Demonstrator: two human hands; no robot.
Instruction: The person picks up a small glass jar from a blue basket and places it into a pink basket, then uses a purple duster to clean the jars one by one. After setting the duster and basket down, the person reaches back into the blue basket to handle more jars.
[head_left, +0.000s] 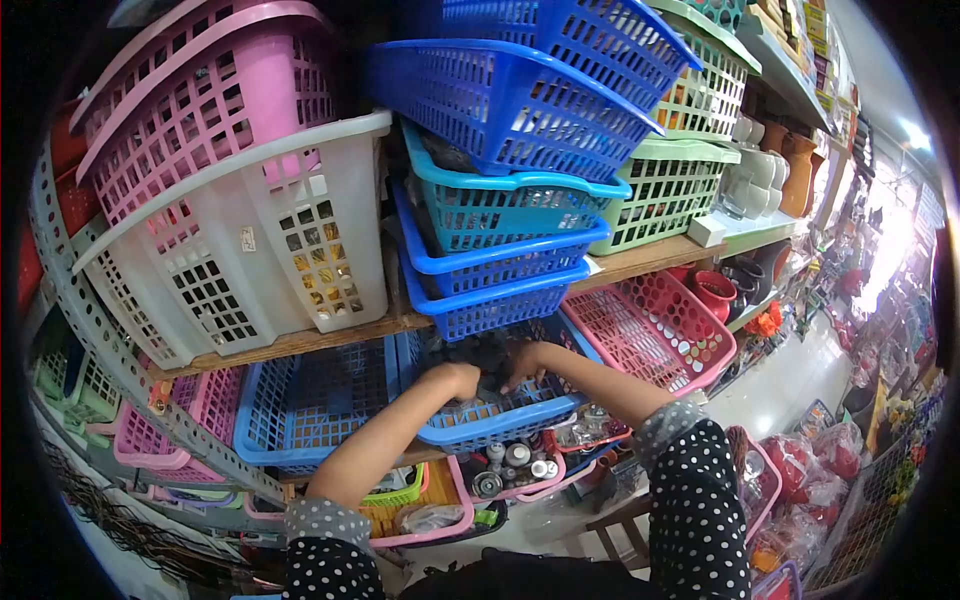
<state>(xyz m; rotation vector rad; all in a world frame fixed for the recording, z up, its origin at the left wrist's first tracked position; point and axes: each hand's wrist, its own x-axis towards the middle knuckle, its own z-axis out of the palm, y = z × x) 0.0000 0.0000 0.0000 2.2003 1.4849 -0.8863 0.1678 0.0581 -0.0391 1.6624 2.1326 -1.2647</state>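
Crowded shop shelving surrounds the work, with plastic baskets piled above and below a wooden shelf (640, 260). Inside the light blue basket (500, 428) under this shelf lies a dark bundle (484, 357), and both hands are at it. Fingers of the left hand (457, 381) are curled against the bundle, and those of the right hand (523, 364) are bent beside it; whether either one is really closed on it, I cannot tell, because the fingertips are partly hidden. I judge the bundle to be light and soft, perhaps a little slippery if its faint shine is thin plastic, and hardly fragile; it would be best gathered from two opposite sides, as one corner alone may slide away. The light blue basket itself looks light and rather stiff, and its thick rim seems the safest place for holding. Left of this basket stands another blue basket (320, 390), and right of it a pink basket (650, 335). Above it are stacked blue baskets (500, 310), and above to its left a white basket (240, 280), which bears a small label (248, 239), too small to be read. No brand or other writing can I make out with certainty.
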